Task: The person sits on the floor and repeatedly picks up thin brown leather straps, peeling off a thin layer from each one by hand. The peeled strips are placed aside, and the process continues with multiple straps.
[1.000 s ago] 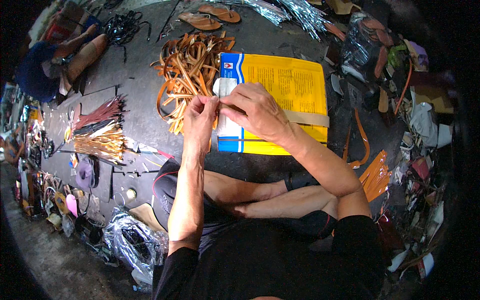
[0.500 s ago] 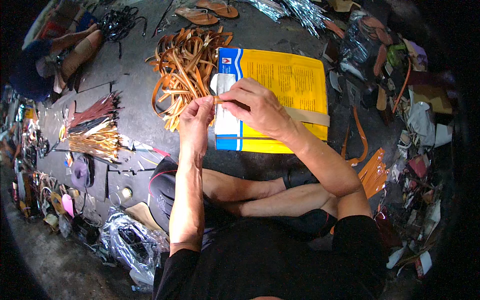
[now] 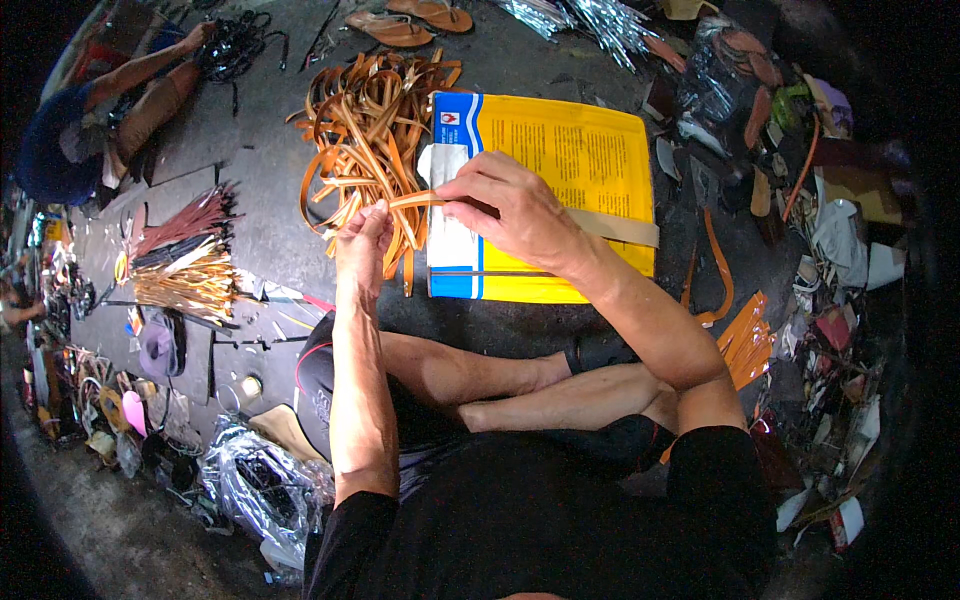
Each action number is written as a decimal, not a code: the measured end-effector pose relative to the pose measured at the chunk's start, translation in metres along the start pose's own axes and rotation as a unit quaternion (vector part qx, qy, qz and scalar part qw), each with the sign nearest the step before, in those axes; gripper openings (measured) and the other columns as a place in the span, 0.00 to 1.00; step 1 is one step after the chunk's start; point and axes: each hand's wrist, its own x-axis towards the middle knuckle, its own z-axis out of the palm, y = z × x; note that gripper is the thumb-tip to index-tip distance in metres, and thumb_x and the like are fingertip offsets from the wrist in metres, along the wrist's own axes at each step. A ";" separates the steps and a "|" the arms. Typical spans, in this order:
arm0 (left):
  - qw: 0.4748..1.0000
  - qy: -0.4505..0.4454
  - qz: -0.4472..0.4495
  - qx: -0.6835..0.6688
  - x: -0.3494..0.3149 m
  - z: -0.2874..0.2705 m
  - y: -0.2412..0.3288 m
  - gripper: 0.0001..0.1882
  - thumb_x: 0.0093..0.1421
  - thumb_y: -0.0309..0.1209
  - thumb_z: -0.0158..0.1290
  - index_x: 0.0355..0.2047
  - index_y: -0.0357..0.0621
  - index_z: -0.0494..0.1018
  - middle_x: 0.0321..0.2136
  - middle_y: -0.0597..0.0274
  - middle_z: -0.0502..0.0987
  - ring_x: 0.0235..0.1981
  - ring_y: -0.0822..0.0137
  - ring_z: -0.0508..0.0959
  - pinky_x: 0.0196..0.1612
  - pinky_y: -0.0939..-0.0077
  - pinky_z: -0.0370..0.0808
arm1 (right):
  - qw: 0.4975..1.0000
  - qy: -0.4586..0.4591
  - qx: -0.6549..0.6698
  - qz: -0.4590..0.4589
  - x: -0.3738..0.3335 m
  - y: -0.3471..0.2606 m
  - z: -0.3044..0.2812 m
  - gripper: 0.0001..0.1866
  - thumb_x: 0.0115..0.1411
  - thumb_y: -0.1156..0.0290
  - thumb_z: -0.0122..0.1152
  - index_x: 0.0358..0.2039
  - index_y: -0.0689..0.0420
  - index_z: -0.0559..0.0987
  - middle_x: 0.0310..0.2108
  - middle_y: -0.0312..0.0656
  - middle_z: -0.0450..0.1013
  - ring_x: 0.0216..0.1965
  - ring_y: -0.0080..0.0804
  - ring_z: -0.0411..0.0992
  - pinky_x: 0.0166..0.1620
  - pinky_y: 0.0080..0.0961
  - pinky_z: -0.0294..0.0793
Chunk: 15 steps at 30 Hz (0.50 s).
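A narrow tan-orange strap [image 3: 414, 200] stretches between my two hands. My left hand [image 3: 364, 245] pinches it between thumb and fingers at the near edge of a tangled pile of orange-brown straps [image 3: 375, 120]. Over the left part of a flat yellow, blue and white panel [image 3: 570, 150], my right hand [image 3: 515, 208] grips the strap's other end with its fingertips. That end is mostly hidden by the fingers. A beige band [image 3: 630, 232] and a thin dark band cross the panel.
Bundled red, black and gold strips [image 3: 185, 262] lie at left, near another person [image 3: 65, 150] seated at far left. Orange strips [image 3: 748, 340] lie by my right elbow. Sandals [image 3: 390, 28] are at the back; scraps and a plastic bag [image 3: 265, 485] surround me.
My left hand has moved left and slightly nearer to me, away from the right hand, so more strap shows between them. The other person's arm now reaches to a black tangle.
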 end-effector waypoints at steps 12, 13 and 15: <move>0.998 -0.033 0.002 -0.054 -0.039 0.064 0.015 0.08 0.64 0.34 0.56 0.31 0.45 0.76 0.25 0.71 0.76 0.24 0.79 0.72 0.31 0.89 0.67 | 1.000 0.005 0.013 -0.015 0.004 0.003 0.004 0.06 0.53 0.73 0.66 0.31 0.59 0.79 0.32 0.43 0.72 0.37 0.43 0.72 0.41 0.35 0.73; 0.997 -0.033 -0.013 -0.071 -0.038 0.064 0.015 0.07 0.64 0.34 0.56 0.31 0.45 0.76 0.25 0.71 0.77 0.25 0.79 0.73 0.31 0.89 0.68 | 1.000 0.003 0.015 -0.016 0.004 0.004 0.003 0.06 0.53 0.73 0.66 0.31 0.59 0.79 0.32 0.43 0.72 0.37 0.43 0.72 0.41 0.35 0.73; 0.993 -0.032 -0.044 -0.106 -0.036 0.063 0.014 0.06 0.64 0.33 0.57 0.31 0.46 0.76 0.25 0.70 0.78 0.25 0.79 0.74 0.31 0.88 0.69 | 1.000 -0.002 0.019 -0.017 0.003 0.005 0.003 0.06 0.53 0.73 0.66 0.31 0.59 0.79 0.31 0.43 0.72 0.37 0.43 0.72 0.42 0.35 0.73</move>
